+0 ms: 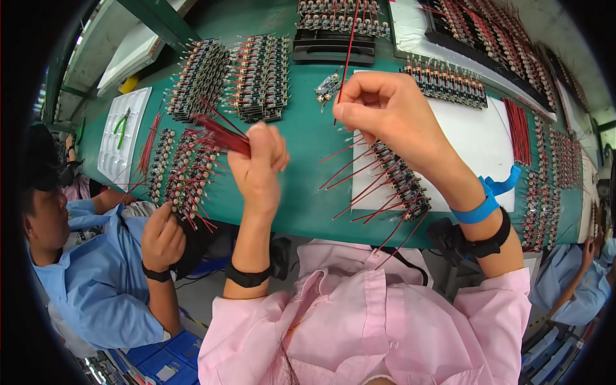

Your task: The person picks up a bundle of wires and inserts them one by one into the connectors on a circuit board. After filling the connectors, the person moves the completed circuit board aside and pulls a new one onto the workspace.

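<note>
My left hand [258, 168] is closed around a bundle of red wires [221, 136], whose ends fan out to the left. Between the thumb and fingertips of my right hand [393, 114], a single red wire [350, 51] stands nearly upright. Below that hand, a row of small circuit boards [405, 185] lies partly on a white sheet [471, 151]. Several red wires stick out from the row to the left and toward me. A loose small board [328, 85] lies just left of my right hand.
Stacked board rows [260, 80] stand at the back left; another row [446, 83] sits beyond the sheet. A red wire bundle [517, 131] lies right. Green-handled pliers [120, 128] rest on a white tray [106, 157]. At left, a co-worker's hand [163, 237] is near wired boards.
</note>
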{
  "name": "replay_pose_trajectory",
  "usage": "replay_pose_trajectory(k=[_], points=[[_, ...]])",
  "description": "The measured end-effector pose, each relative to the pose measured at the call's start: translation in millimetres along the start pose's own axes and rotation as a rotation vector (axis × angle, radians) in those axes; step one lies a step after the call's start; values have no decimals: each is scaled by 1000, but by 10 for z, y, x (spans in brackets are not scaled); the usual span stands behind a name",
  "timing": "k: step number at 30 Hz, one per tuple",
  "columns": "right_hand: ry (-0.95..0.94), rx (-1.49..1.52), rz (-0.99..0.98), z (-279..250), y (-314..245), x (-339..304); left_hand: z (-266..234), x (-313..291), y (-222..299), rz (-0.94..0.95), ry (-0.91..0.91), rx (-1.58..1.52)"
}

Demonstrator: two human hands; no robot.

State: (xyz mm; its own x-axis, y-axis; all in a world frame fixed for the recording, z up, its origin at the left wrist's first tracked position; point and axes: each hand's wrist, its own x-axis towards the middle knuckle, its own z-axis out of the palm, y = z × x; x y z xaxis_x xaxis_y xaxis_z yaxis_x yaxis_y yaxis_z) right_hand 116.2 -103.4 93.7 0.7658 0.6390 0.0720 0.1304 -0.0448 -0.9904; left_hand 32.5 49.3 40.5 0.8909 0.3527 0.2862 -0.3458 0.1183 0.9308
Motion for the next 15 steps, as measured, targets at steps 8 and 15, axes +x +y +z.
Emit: replay_pose_trajectory(k=[8,15], points=[[-2,15,-5,-7,10,-6,-201,-313,-231,24,-65,273],[-18,10,13,-15,15,-34,-213,-312,-235,-3,-82,378]])
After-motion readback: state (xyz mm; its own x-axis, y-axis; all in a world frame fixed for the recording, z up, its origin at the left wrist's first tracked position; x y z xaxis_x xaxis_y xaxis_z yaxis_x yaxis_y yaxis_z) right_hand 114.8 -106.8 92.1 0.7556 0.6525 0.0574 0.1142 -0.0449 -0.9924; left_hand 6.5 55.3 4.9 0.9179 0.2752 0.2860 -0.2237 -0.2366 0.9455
